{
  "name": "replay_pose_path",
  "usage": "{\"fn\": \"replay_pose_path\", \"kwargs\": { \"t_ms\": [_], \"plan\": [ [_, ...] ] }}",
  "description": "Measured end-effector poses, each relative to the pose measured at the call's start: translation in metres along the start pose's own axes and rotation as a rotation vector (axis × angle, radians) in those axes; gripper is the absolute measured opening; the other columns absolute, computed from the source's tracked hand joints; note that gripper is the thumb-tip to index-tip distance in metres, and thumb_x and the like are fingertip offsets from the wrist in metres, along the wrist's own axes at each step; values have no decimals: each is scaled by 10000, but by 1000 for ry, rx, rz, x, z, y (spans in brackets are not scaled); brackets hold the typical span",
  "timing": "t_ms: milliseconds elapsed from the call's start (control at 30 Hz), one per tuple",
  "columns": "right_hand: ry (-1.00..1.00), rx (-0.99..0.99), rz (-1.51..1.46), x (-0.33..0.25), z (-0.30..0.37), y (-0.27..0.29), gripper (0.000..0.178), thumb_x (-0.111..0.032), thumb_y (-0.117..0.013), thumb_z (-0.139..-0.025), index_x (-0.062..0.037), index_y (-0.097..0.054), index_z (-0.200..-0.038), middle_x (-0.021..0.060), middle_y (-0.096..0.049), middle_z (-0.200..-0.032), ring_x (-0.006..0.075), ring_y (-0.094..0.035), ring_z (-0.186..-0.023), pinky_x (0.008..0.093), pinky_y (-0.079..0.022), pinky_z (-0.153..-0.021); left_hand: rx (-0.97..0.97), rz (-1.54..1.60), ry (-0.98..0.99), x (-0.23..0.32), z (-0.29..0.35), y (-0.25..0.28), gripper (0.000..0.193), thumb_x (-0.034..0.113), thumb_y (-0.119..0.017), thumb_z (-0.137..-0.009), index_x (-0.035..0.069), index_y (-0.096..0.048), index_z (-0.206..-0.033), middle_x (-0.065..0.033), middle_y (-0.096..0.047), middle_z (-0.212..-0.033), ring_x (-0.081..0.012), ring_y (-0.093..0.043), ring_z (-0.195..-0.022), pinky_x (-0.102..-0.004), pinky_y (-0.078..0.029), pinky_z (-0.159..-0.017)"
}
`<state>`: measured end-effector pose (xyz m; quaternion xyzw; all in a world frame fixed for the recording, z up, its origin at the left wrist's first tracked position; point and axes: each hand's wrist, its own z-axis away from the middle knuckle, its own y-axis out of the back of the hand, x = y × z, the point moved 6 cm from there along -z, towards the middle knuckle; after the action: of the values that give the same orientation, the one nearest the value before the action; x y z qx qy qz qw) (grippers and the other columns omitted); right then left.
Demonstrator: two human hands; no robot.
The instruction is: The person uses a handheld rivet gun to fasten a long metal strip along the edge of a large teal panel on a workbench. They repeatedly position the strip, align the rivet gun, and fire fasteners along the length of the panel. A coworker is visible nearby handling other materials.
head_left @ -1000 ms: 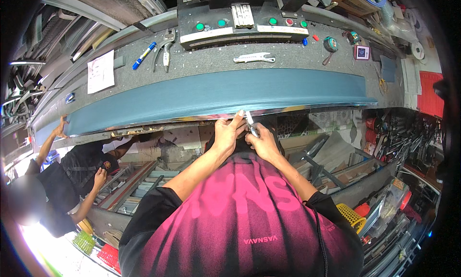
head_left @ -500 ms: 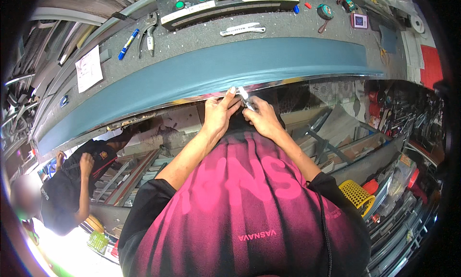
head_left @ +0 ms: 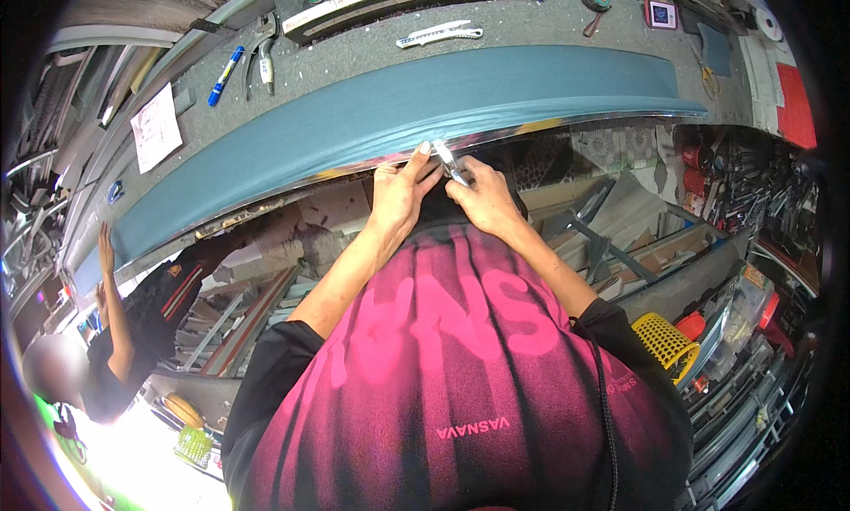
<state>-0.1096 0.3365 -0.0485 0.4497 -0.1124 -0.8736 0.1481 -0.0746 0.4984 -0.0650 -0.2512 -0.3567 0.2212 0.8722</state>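
Grey table [head_left: 354, 61] bears a blue sheet [head_left: 390, 102], probably soft, best taken at six o'clock; my left fingers [head_left: 416, 162] pinch there, right fingers [head_left: 478, 169] clasp a silver tool [head_left: 448, 163].

Fairly even daylight is spread over the desk [head_left: 328, 64], whose long edges are bowed by the fisheye lens. Beyond its near left corner, the floor [head_left: 159, 471] is burnt out to white by glare, and a co-worker's head [head_left: 56, 367] is blurred. Bright glints are caught along the near edge of the blue strip [head_left: 372, 112]; beneath the desk, deep shadow is seen. The view's corners are lost in black.
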Motion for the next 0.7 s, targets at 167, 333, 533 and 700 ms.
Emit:
{"fn": "replay_pose_path", "kwargs": {
  "t_ms": [167, 333, 533, 700],
  "plan": [
    [-13, -17, 24, 6, -3, 0, 447, -321, -744, -881, 37, -743, -1148, 224, -781, -925, 350, -769, -824, 458, -589, -792, -15, -7, 4, 0, -2, 1, 261, 150, -764, -1069, 15, -715, -1287, -152, -726, -1359, -328, -697, -1278, -548, -569, -1163],
    [-16, -13, -12, 9, -5, 0, 457, -325, -748, -876, 36, -747, -1157, 225, -787, -937, 358, -774, -838, 462, -592, -797, -28, 0, 7, -1, -3, 3, 276, 150, -765, -1068, 10, -711, -1300, -156, -724, -1364, -326, -691, -1291, -545, -572, -1157],
    [31, 19, 80, 5, -3, 3, 428, -343, -763, -878, 7, -739, -1123, 234, -768, -904, 372, -774, -836, 475, -588, -783, -10, 5, 18, -1, -4, 4, 273, 138, -756, -1072, 10, -710, -1308, -160, -721, -1380, -330, -690, -1293, -547, -570, -1147],
    [14, 17, 61, 3, -2, 3, 393, -338, -769, -885, 2, -721, -1077, 218, -740, -831, 369, -756, -776, 481, -575, -741, -13, 2, 14, -2, -5, 4, 267, 137, -757, -1071, 16, -715, -1305, -153, -723, -1376, -332, -692, -1287, -539, -580, -1134]
  ]
}}
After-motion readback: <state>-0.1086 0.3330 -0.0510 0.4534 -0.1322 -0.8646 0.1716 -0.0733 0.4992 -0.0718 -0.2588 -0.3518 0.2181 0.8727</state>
